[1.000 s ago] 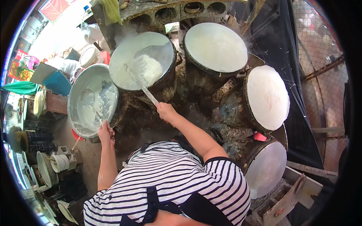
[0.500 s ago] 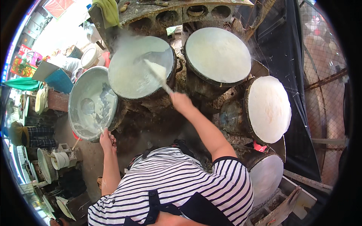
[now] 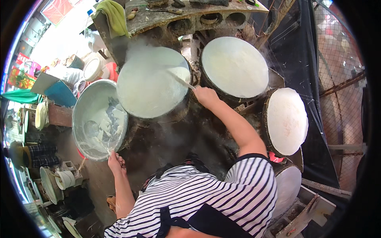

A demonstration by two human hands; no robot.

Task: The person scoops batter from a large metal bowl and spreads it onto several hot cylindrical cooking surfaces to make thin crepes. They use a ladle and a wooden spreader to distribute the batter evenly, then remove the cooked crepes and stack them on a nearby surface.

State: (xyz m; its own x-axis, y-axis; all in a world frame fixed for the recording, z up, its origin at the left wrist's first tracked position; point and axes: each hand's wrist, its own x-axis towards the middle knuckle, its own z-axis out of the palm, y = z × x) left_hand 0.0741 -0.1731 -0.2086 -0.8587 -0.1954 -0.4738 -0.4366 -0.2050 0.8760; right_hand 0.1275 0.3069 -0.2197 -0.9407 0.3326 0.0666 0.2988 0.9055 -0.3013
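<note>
My right hand (image 3: 205, 96) is closed around the handle of a spatula (image 3: 182, 80). Its blade lies toward the right side of the left round griddle (image 3: 152, 89), blurred by steam, with a pale lump beside it. A thin whitish layer covers the griddle. At the near rim of a large metal basin (image 3: 81, 137), my left hand (image 3: 116, 162) is closed on what looks like a batter-smeared handle. White batter coats the basin's inside, thick in patches, and a round, bowl-like shape (image 3: 91, 129) sits in it.
A second white-coated griddle (image 3: 235, 67) stands right of the steaming one. Two more, a right-hand griddle (image 3: 287, 121) and a lower one (image 3: 287, 186), curve down my right side. Beyond stands a ledge (image 3: 158, 18) with a green cloth (image 3: 111, 18). Buckets (image 3: 64, 179) stand at left.
My right hand has moved right, drawing the spatula from the middle of the griddle toward its right edge. My left hand stays by the basin rim. The whole view has shifted slightly.
</note>
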